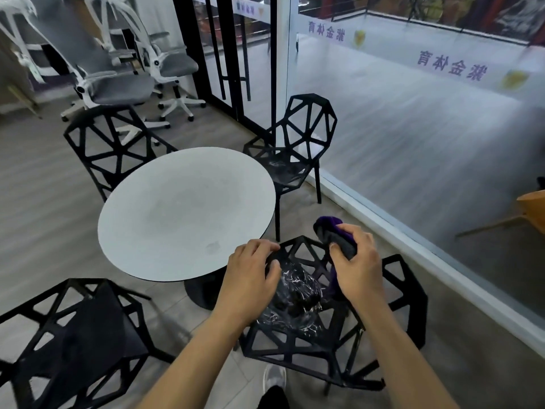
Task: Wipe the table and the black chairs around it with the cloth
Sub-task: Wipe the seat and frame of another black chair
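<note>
A round white table (pixel 185 211) stands in the middle, ringed by black lattice chairs. The nearest black chair (pixel 309 329) is right below me, its seat covered by a crinkled clear film. My left hand (pixel 250 276) grips the top edge of that chair's frame, fingers curled over it. My right hand (pixel 358 267) holds a bunched purple and grey cloth (pixel 333 231) against the chair's upper right edge. Another black chair (pixel 298 143) stands behind the table at the right, one more (pixel 106 143) at the back left, and a third (pixel 73 338) at the front left.
A glass wall with a white sill (pixel 413 231) runs along the right, close to the near chair. White and grey office chairs (pixel 124 81) stand at the back left by a black door frame (pixel 224 54). My shoe (pixel 274 376) shows on the tiled floor below.
</note>
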`<state>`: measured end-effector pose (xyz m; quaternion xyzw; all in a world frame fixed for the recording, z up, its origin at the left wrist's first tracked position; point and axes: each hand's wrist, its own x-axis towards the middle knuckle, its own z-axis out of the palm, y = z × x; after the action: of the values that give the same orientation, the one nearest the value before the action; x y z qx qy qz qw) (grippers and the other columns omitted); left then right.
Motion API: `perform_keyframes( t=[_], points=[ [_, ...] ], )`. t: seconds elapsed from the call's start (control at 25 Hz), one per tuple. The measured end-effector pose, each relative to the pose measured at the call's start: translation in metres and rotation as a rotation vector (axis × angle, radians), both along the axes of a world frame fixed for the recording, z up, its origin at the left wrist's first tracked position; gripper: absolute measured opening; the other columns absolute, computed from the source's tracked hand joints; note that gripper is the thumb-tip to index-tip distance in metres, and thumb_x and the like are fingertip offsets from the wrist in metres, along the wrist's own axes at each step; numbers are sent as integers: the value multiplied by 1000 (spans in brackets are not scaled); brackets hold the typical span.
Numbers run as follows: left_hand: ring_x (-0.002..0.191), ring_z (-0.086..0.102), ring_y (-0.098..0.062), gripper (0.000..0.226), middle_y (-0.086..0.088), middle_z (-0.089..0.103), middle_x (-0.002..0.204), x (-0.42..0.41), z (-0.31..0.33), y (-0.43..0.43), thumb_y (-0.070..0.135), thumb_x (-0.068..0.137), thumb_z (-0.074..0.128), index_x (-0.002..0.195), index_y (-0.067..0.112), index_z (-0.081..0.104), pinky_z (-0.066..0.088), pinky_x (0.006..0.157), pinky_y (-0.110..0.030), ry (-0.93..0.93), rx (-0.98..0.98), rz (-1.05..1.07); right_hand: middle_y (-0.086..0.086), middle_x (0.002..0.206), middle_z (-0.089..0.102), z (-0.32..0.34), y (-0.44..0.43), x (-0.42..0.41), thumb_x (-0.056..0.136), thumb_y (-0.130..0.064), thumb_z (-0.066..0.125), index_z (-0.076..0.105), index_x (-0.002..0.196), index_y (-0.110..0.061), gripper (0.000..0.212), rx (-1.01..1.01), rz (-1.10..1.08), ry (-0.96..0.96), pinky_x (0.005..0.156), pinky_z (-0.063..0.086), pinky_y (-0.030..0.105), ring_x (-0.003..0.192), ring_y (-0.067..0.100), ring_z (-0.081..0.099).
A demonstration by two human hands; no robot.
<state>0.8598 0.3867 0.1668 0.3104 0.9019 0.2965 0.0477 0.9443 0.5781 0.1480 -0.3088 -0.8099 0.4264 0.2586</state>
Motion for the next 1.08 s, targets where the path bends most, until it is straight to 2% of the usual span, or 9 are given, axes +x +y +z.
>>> perform_keyframes(
  t=[0.12,0.28,0.36,0.48,0.6,0.76,0.84,0.96,1.08],
  points=[
    [123,44,-11,31,10,54,133,-25,-12,31,29,102,48,132,27,57,34,110,-31,-40,5,0,-7,112,52,-2,32,-13,90,-14,70,59,119,-33,36,64,-10,-71,84,47,25,96,9,53],
    [124,46,-14,31,7,55,134,-54,-32,70,30,103,48,132,24,58,35,109,-31,-98,8,-2,-3,114,53,-5,72,-30,91,-14,68,58,118,-31,34,80,17,-162,73,36,8,92,-1,50],
    [122,47,-14,31,6,56,133,-60,-42,82,30,103,47,131,24,58,36,108,-31,-105,-14,-7,-1,114,53,-6,83,-33,91,-13,68,58,119,-30,34,90,26,-173,68,39,5,92,-8,49],
    [123,49,-17,31,5,57,132,-65,-58,100,30,102,48,130,24,58,38,108,-34,-148,-47,18,2,115,53,-16,101,-34,91,-10,68,60,121,-25,34,80,39,-219,69,36,-4,88,-9,47],
    [122,51,-21,31,3,58,131,-61,-74,112,29,101,50,129,22,60,39,108,-37,-185,-75,74,0,116,53,-34,123,-32,91,-13,69,60,121,-29,35,76,91,-267,68,37,2,91,-2,48],
    [120,50,-20,30,4,59,130,-26,-99,121,28,100,52,128,22,60,40,106,-37,-226,-125,234,-5,115,55,-69,153,-31,91,-14,67,60,120,-32,35,27,247,-294,75,39,4,96,-7,49],
    [119,49,-20,28,6,58,128,4,-114,122,29,100,52,127,24,60,40,105,-37,-257,-151,355,-7,114,57,-89,165,-31,91,-13,67,59,119,-36,37,9,389,-304,82,44,12,98,-4,52],
    [118,50,-20,26,7,58,127,62,-140,125,30,100,51,124,26,60,41,104,-38,-335,-178,539,-8,119,56,-115,178,-21,92,-16,67,58,120,-37,36,-45,548,-354,76,41,4,98,-9,51],
    [114,52,-21,25,8,59,122,122,-164,127,32,99,50,121,27,61,41,101,-36,-425,-201,663,-5,118,52,-139,180,-3,93,-16,67,59,122,-34,35,-55,677,-416,71,40,2,95,-11,53]
  ],
)
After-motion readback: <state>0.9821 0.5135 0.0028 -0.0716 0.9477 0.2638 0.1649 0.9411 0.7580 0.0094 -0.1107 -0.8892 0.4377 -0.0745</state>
